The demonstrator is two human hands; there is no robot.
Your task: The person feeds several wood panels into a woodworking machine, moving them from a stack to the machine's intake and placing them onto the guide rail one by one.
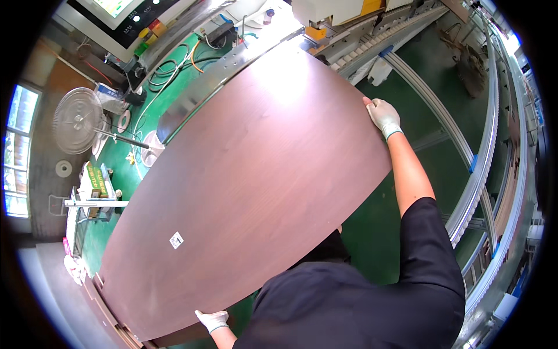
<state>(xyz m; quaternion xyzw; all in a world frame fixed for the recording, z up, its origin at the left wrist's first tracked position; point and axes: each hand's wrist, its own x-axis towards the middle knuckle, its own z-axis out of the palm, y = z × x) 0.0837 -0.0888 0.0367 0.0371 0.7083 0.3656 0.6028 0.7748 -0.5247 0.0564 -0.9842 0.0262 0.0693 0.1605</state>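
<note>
A large brown wood-grain panel (pixel 250 174) with a small white label (pixel 176 240) stretches across the middle of the view. My right hand (pixel 383 116), in a white glove, grips the panel's right edge, fingers closed over it. At the lower left edge my left hand (pixel 213 321), also in a white glove, holds the panel with its thumb at the rim; its other fingers are mostly hidden. The panel's far edge lies along a metal machine bed (pixel 226 75).
Roller conveyor rails (pixel 491 151) curve along the right. A machine with a screen (pixel 116 17) stands at the upper left. Hoses and cables (pixel 174 67) lie on the green floor near a standing fan (pixel 77 120). More brown boards (pixel 110 311) are stacked at lower left.
</note>
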